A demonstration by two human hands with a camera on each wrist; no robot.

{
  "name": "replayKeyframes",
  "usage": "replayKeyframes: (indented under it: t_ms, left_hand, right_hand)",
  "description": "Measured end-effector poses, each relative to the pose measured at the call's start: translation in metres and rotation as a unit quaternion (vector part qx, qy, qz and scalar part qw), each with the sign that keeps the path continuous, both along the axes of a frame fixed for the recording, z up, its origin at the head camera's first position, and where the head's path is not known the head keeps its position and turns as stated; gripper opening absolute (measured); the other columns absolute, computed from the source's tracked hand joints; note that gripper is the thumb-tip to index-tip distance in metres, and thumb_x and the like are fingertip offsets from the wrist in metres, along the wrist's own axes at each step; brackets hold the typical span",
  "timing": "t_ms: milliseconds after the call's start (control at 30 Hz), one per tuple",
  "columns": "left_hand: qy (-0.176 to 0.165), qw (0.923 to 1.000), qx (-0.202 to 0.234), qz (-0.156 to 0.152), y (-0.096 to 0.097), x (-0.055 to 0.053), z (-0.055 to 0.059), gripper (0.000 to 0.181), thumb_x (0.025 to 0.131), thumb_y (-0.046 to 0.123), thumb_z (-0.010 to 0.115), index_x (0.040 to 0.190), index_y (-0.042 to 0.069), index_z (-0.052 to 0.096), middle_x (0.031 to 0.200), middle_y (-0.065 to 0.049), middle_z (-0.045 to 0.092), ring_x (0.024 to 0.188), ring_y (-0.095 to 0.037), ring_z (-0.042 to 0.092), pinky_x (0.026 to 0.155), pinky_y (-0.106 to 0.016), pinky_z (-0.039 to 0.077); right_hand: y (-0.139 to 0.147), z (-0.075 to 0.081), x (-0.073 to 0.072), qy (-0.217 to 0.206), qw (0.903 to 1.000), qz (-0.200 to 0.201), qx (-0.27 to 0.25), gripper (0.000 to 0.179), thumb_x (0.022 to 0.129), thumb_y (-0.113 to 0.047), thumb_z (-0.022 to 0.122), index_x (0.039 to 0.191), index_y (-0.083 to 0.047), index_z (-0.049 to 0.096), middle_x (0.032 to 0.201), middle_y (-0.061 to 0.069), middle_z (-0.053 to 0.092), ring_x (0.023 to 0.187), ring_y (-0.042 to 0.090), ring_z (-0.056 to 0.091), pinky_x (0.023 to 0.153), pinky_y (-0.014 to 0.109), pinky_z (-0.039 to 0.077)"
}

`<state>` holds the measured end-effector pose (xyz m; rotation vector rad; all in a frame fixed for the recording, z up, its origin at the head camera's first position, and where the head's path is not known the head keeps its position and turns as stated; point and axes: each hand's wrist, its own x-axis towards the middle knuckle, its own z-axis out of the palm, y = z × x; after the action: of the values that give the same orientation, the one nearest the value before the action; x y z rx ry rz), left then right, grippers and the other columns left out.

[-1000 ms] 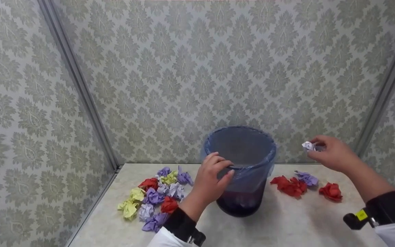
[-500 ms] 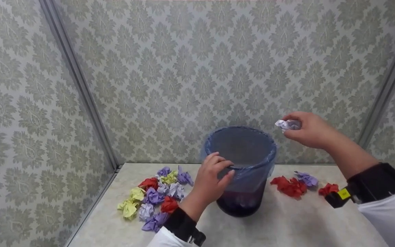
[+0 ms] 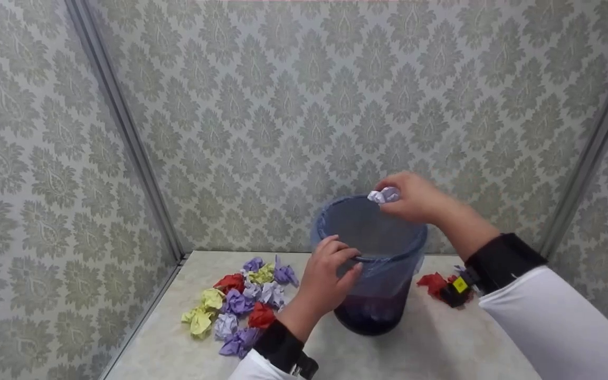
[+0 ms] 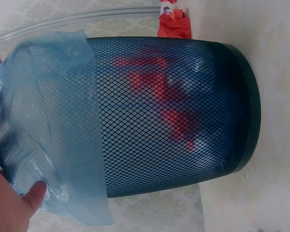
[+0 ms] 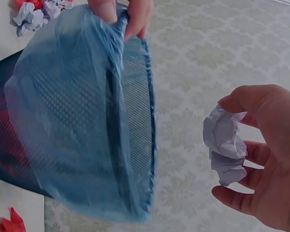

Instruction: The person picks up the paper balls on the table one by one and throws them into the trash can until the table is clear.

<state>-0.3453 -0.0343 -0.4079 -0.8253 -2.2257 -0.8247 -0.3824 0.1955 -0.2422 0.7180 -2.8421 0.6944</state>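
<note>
A mesh wastebasket (image 3: 370, 314) lined with a blue plastic bag (image 4: 63, 121) stands upright on the table. My left hand (image 3: 328, 272) grips its near rim, fingers over the edge and thumb on the outside of the bag. Over the right back part of the opening, my right hand (image 3: 415, 198) holds a crumpled white paper ball (image 5: 224, 142) between thumb and fingers. Through the mesh, red paper (image 4: 179, 123) shows low inside the basket in the left wrist view.
Left of the basket lies a pile of crumpled paper balls: yellow (image 3: 198, 321), purple (image 3: 238, 302), red (image 3: 262, 315) and white (image 3: 225, 326). Red paper (image 3: 431, 284) lies on the right, partly hidden behind my right wrist. A patterned wall (image 3: 304, 105) stands behind the table.
My right hand has carried the white paper ball leftward from the table's right side, rising at first, to over the basket's opening. The left hand stays on the rim.
</note>
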Motion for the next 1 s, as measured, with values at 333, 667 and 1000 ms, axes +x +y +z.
replayKeyframes:
  t_ms: [333, 667, 1000]
  left_hand:
    - [0.001, 1.0000, 0.000, -0.001, 0.003, 0.001, -0.001, 0.028, 0.099, 0.036, 0.064, 0.116, 0.017, 0.075, 0.112, -0.001, 0.069, 0.137, -0.031, 0.054, 0.116, -0.051, 0.042]
    - [-0.003, 1.0000, -0.003, 0.007, 0.002, 0.001, -0.001, 0.027, 0.100, 0.035, 0.064, 0.117, 0.018, 0.075, 0.112, -0.002, 0.069, 0.138, -0.028, 0.053, 0.116, -0.050, 0.043]
    - [-0.005, 0.9999, -0.002, 0.010, -0.001, -0.001, -0.001, 0.028, 0.100, 0.037, 0.063, 0.117, 0.018, 0.075, 0.112, -0.001, 0.069, 0.137, -0.028, 0.054, 0.114, -0.051, 0.044]
  right_hand:
    - [-0.024, -0.035, -0.017, -0.035, 0.9992, -0.002, 0.021, 0.039, 0.091, -0.018, 0.067, 0.129, -0.009, 0.066, 0.131, 0.017, 0.064, 0.107, 0.029, 0.063, 0.085, 0.042, 0.054]
    - [-0.026, -0.045, -0.023, -0.008, 0.9996, 0.022, 0.013, 0.040, 0.087, -0.015, 0.067, 0.126, -0.006, 0.067, 0.123, 0.018, 0.068, 0.102, 0.030, 0.063, 0.088, 0.046, 0.052]
    - [-0.017, -0.042, -0.020, -0.023, 0.9989, 0.039, 0.013, 0.051, 0.092, -0.018, 0.068, 0.140, -0.006, 0.060, 0.146, 0.021, 0.057, 0.135, 0.041, 0.053, 0.110, 0.058, 0.045]
